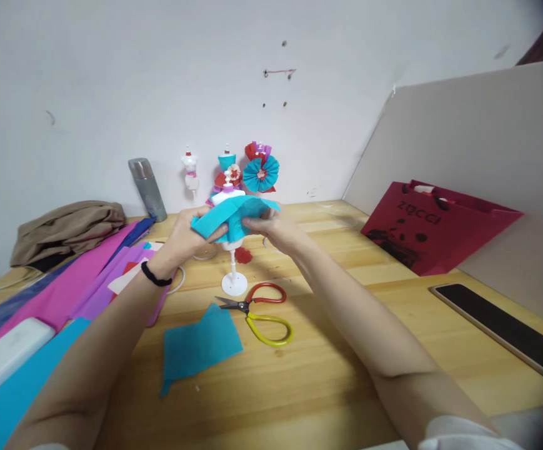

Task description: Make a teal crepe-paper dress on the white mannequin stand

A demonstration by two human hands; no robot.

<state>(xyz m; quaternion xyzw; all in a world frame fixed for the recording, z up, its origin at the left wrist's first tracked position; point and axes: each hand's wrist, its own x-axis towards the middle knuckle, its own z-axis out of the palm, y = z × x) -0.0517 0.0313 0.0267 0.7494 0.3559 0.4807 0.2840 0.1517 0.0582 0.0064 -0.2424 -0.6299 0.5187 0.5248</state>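
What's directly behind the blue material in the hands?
A white mannequin: its shoulders show above the blue material, its stand below. The torso between is mostly covered, so can't be seen.

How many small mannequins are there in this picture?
4: the front mannequin, partly covered by turquoise material; by the wall, left mannequin, middle mannequin and right mannequin (mostly hidden behind a turquoise flower).

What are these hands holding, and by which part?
A turquoise piece: the left hand holds it near its left end, the right hand near its right.
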